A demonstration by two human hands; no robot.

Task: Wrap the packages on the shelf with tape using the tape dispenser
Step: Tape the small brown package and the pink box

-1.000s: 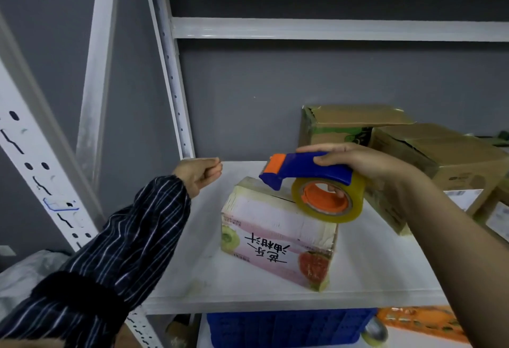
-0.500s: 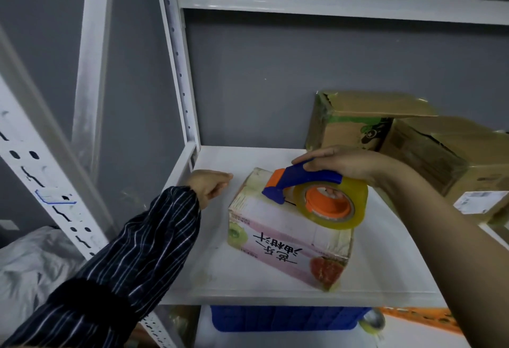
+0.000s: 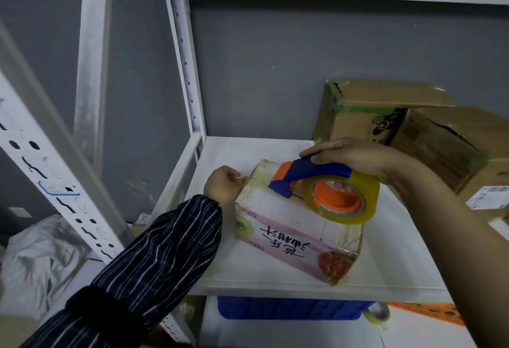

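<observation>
Right hand [image 3: 355, 157] grips the tape dispenser [image 3: 319, 173] on the pink package [image 3: 286, 223]; left hand [image 3: 223, 186] curls its fingers at the package's end, hold unclear; unpinned tape could peel.

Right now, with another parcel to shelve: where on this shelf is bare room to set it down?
Bare shelf behind the pink carton, left of the brown boxes; also a strip along the front edge. The right side is crowded with them.

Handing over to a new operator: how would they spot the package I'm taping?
On the white shelf, look left of the brown cardboard boxes at the back right. The package lies near the front, under the blue-and-orange tape dispenser. It alone is pink and white with printed fruit.
</observation>
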